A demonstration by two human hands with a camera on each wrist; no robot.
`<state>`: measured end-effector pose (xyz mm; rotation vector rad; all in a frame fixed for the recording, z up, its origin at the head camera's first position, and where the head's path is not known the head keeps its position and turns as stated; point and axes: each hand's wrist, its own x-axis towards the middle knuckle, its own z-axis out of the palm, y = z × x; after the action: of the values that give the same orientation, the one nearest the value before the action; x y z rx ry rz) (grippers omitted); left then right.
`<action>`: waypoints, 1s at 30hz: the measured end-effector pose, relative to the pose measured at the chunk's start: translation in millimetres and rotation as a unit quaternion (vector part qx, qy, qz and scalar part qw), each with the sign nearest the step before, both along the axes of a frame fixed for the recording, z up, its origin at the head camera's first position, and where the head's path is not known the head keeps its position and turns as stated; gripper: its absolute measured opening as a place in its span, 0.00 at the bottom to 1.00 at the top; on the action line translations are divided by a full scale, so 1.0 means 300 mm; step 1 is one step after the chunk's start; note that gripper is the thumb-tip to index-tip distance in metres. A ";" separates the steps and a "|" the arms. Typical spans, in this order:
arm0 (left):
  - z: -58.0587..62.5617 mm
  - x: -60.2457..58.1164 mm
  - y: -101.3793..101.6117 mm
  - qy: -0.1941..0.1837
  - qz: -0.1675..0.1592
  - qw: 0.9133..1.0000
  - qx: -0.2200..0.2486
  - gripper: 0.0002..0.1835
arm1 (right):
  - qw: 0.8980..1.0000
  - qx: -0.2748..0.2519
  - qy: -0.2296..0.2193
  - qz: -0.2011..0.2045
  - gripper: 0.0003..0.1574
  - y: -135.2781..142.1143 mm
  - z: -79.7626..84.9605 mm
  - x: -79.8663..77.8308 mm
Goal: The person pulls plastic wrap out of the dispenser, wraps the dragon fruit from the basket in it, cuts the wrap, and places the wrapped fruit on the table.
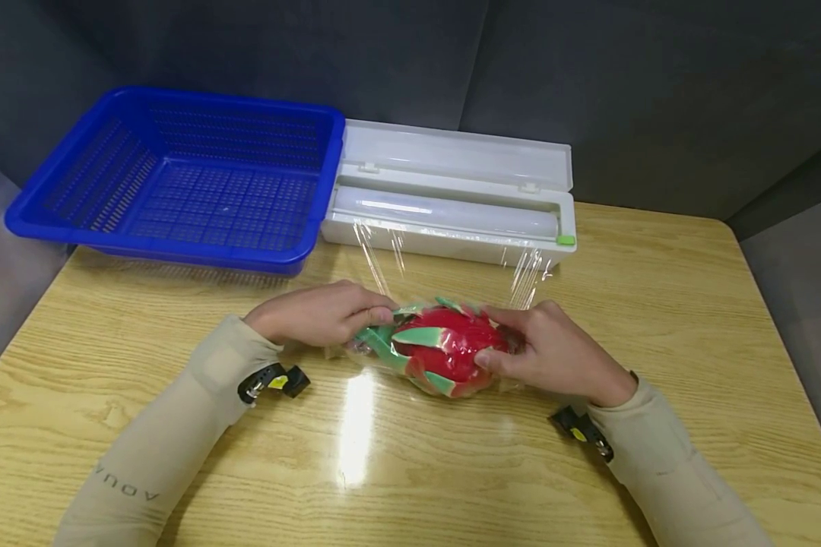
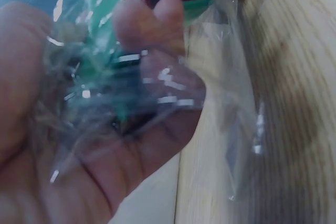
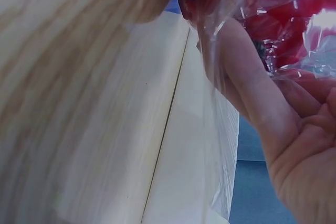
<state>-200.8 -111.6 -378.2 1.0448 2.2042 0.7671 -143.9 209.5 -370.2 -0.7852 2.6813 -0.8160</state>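
Note:
A red dragon fruit [image 1: 461, 342] with green scales, partly covered in clear plastic wrap [image 1: 527, 277], is held between both hands over the table. My left hand [image 1: 321, 313] grips its green end, thumb on the near side; in the left wrist view the fingers curl round the film and the green tip [image 2: 102, 51]. On the other end, my right hand [image 1: 554, 353] holds the red body with the thumb in front and fingers behind. The film runs back from the fruit to a roll [image 1: 445, 213] in a white dispenser box [image 1: 417, 237], whose lid stands open.
A blue plastic basket [image 1: 308, 220] stands at the back left, against the dispenser's left end. The wooden table [image 1: 684, 304] ends at a dark grey partition [image 1: 622, 99] behind. A green slider [image 1: 565, 240] sits at the box's right corner.

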 end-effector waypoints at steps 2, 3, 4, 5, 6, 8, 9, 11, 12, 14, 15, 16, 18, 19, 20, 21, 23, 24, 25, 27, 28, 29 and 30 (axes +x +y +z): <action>0.000 0.000 -0.001 -0.002 -0.001 1.000 0.001 0.17 | 1.000 -0.001 -0.001 0.000 0.41 0.000 -0.001 -0.001; -0.001 0.000 -0.001 -0.002 -0.001 1.000 0.000 0.17 | 1.000 -0.002 -0.001 0.000 0.41 0.000 -0.002 -0.001; 0.000 0.000 -0.001 -0.002 -0.001 1.000 0.000 0.17 | 1.000 -0.003 -0.002 0.001 0.41 0.000 -0.002 -0.001; 0.001 0.001 -0.001 -0.003 -0.001 1.000 -0.001 0.18 | 1.000 -0.005 -0.005 0.000 0.41 0.000 -0.001 -0.001; 0.001 0.001 -0.002 -0.004 -0.001 1.000 -0.002 0.18 | 1.000 -0.006 -0.008 0.000 0.42 0.000 -0.001 0.000; 0.001 0.002 -0.002 -0.005 0.000 1.000 -0.005 0.18 | 1.000 -0.008 -0.016 -0.002 0.42 -0.001 0.001 0.001; 0.001 0.002 -0.003 -0.003 0.000 1.000 -0.007 0.19 | 1.000 -0.009 -0.021 -0.003 0.43 -0.002 0.003 0.002; 0.001 0.002 -0.004 -0.002 0.001 1.000 -0.009 0.18 | 1.000 -0.009 -0.028 -0.004 0.42 -0.004 0.005 0.004; 0.000 0.002 -0.005 0.001 0.001 1.000 -0.011 0.18 | 0.999 -0.009 -0.031 -0.004 0.42 -0.004 0.005 0.005; -0.001 0.002 -0.006 0.006 -0.002 1.000 -0.010 0.18 | 0.999 -0.010 -0.033 -0.003 0.41 -0.005 0.005 0.005; -0.002 0.001 -0.006 0.009 -0.004 1.000 -0.010 0.18 | 0.999 -0.010 -0.033 -0.003 0.41 -0.006 0.005 0.005; -0.002 0.000 -0.006 0.011 -0.005 1.000 -0.009 0.18 | 0.999 -0.011 -0.034 -0.003 0.40 -0.006 0.005 0.005; -0.003 -0.001 -0.006 0.011 -0.008 1.000 -0.008 0.17 | 0.999 -0.013 -0.040 -0.004 0.39 -0.006 0.006 0.005; -0.004 -0.002 -0.006 0.012 -0.011 1.000 -0.007 0.17 | 0.999 -0.014 -0.043 -0.005 0.39 -0.006 0.006 0.005; -0.004 -0.002 -0.006 0.012 -0.011 1.000 -0.006 0.17 | 0.999 -0.015 -0.048 -0.007 0.38 -0.006 0.007 0.005; -0.005 -0.002 -0.006 0.013 -0.014 1.000 -0.005 0.17 | 0.998 -0.015 -0.053 -0.008 0.38 -0.006 0.008 0.006; -0.005 -0.003 -0.005 0.015 -0.015 1.000 -0.003 0.17 | 0.998 -0.017 -0.063 -0.012 0.38 -0.007 0.010 0.007; -0.006 -0.003 -0.004 0.017 -0.016 1.000 -0.003 0.17 | 0.998 -0.016 -0.067 -0.013 0.37 -0.007 0.011 0.007; -0.007 -0.004 -0.003 0.018 -0.018 1.000 -0.001 0.17 | 0.997 -0.016 -0.072 -0.015 0.37 -0.007 0.011 0.008; -0.008 -0.004 -0.001 0.016 -0.019 1.000 -0.001 0.17 | 0.997 -0.012 -0.080 -0.018 0.37 -0.007 0.014 0.008; -0.008 -0.004 0.000 0.015 -0.019 1.000 -0.001 0.17 | 0.996 -0.010 -0.085 -0.020 0.37 -0.008 0.015 0.008; -0.008 -0.004 0.000 0.014 -0.018 1.000 -0.002 0.17 | 0.996 -0.008 -0.090 -0.021 0.37 -0.007 0.016 0.008; -0.009 -0.004 0.000 0.013 -0.018 1.000 -0.002 0.17 | 0.995 -0.006 -0.093 -0.023 0.37 -0.007 0.017 0.008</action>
<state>-201.9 -111.4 -381.0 1.0947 2.2023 0.7361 -141.4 207.3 -365.2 -0.6203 2.5399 -0.8706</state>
